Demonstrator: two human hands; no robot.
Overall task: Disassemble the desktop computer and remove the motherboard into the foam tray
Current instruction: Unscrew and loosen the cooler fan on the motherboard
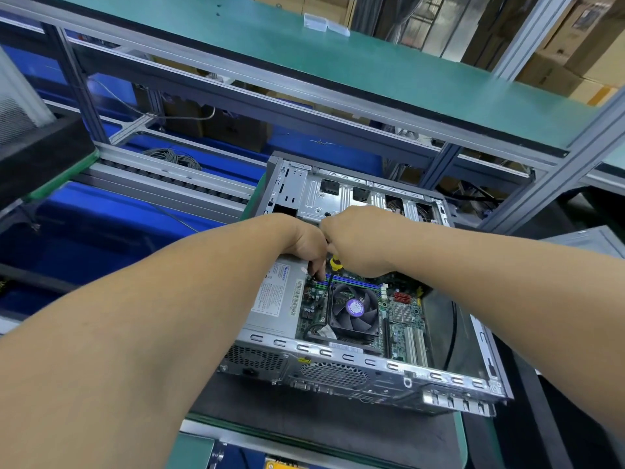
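The motherboard [358,313] is still seated in the open desktop case [372,370], which lies on its side on a dark mat [304,431] at the near edge of the bench. I read this as the unscrewing stage: board in place, cooler fan [354,309] still mounted on it, nothing lifted out yet.

My right hand [362,242] is wrapped around a screwdriver [333,269] — I see only its yellow collar and a thin dark shaft, angled down toward the board's far-left corner by the blue memory slots [355,282]. My left hand [304,242] sits just beside it, fingers curled downward and apparently pinching or steadying something at the shaft's tip; what exactly it holds is hidden.

Next, I judge, the tip has to stay square in the screw head while the left fingers catch the freed screw. A slip there would land on exposed components.

The board is green, densely studded, with white expansion slots [414,346] and a small finned heatsink [402,313]. The fan is a dark, round-bladed unit with a purple hub label. Left of it, the power supply [274,299] is a smooth grey box with a printed sticker. The case is stamped, perforated sheet steel — thin edges, vent grilles, an empty drive cage [345,194] at the far end. I cannot make out the foam tray with any confidence.
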